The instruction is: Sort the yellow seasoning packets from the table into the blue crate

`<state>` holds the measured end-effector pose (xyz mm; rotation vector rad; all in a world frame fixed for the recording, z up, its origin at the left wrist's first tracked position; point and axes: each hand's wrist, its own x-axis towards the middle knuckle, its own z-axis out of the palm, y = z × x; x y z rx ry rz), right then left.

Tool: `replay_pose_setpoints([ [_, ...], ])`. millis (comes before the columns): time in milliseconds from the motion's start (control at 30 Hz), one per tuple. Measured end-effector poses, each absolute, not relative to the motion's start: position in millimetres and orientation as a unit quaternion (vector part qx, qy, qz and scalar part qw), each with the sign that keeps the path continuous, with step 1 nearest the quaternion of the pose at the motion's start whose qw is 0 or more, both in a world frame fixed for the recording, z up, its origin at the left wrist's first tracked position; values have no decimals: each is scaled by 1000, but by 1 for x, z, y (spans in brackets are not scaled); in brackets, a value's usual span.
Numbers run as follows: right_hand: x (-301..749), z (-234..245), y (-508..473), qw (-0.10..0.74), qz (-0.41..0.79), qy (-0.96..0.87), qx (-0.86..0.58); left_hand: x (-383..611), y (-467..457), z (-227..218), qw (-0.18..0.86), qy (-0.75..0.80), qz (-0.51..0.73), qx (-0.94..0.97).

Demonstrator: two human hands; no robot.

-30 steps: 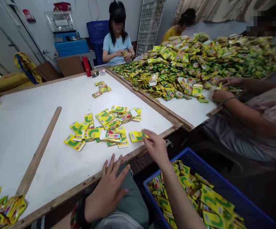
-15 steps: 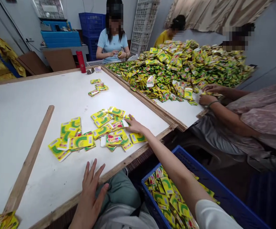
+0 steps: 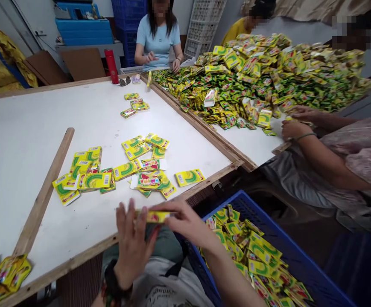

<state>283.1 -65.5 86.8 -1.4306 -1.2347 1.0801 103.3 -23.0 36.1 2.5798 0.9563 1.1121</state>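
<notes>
Sitting in right grip (image 3: 188, 223): yellow packet (image 3: 155, 216)

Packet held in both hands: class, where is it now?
Head view, bottom centre: the packet is held between the left hand and right hand over the near edge of the white table, just left of the blue crate.

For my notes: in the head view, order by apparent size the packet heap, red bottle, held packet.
1. packet heap
2. held packet and red bottle: alike; the packet is nearer the camera, so unsure.
</notes>
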Motion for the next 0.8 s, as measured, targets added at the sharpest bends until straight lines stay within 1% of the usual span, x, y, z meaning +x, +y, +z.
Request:
replay_pose_setpoints([
  [33,272,88,-72,484,478,-486,-549,107,-21,33,85,303,363,877],
  [100,259,83,-78,507,518,-431,-538,113,-17,25,116,300,327,889],
  [167,257,73,-75,510,548,-384,-541,116,-15,18,157,350,311,870],
  [233,259,60,-67,503,565,-375,-536,118,-14,14,201,415,311,831],
  [300,259,49,-57,519,561,-363,-534,120,-16,11,243,448,326,796],
  [367,255,42,-49,553,572,-310,-519,121,-17,9,263,447,357,777],
  [433,249,39,-44,580,597,-245,-497,121,-18,5,252,416,399,777],
  [500,243,39,-44,588,605,-232,-484,120,-18,-1,232,375,433,786],
  [567,239,41,-46,592,567,-294,-492,120,-17,-7,219,341,464,788],
  [633,236,44,-50,586,493,-401,-503,120,-17,-10,227,332,482,779],
  [700,233,46,-54,571,414,-480,-521,120,-18,-12,247,344,474,772],
  [800,227,48,-54,553,342,-484,-586,121,-19,-11,265,389,424,774],
])
